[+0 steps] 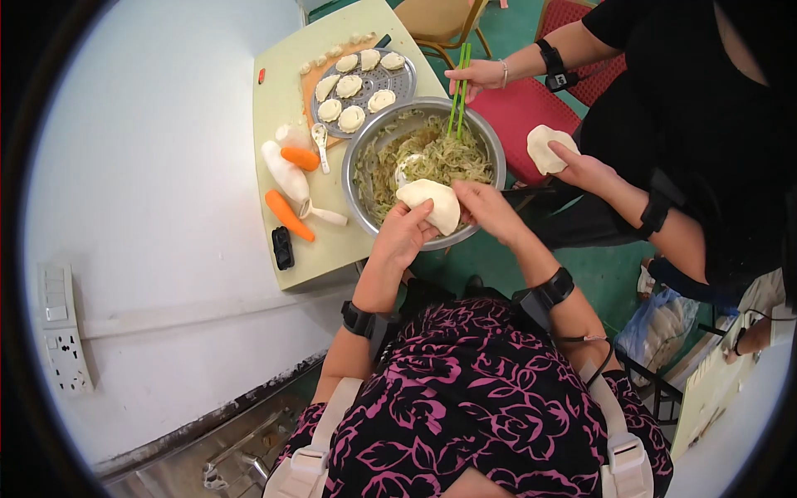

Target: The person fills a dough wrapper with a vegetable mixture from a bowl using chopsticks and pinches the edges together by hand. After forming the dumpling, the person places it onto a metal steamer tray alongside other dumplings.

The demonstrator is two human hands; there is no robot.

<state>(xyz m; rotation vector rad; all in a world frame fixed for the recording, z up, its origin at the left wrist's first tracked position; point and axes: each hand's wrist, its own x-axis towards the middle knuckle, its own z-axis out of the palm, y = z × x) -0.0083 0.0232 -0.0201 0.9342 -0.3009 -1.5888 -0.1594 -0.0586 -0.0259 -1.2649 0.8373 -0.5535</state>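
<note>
A folded, half-moon dumpling (432, 202) of pale dough is between my two hands, above the near rim of a large metal bowl (352, 192). My left hand (404, 232) grips its lower left side, thumb on top. At the right end of the dough, the fingers of my right hand (490, 213) are closed on its edge. Shredded green filling (461, 162) lies in the bowl, with a white spoon (404, 168) partly hidden behind the dumpling.
A co-worker at the right holds green chopsticks (462, 91) in the filling and a flat dough wrapper (550, 150). Left of the bowl are a perforated tray (378, 80) with several dumplings, a spoon (320, 145), carrots (289, 216), a white radish (285, 172) and a black object (282, 248).
</note>
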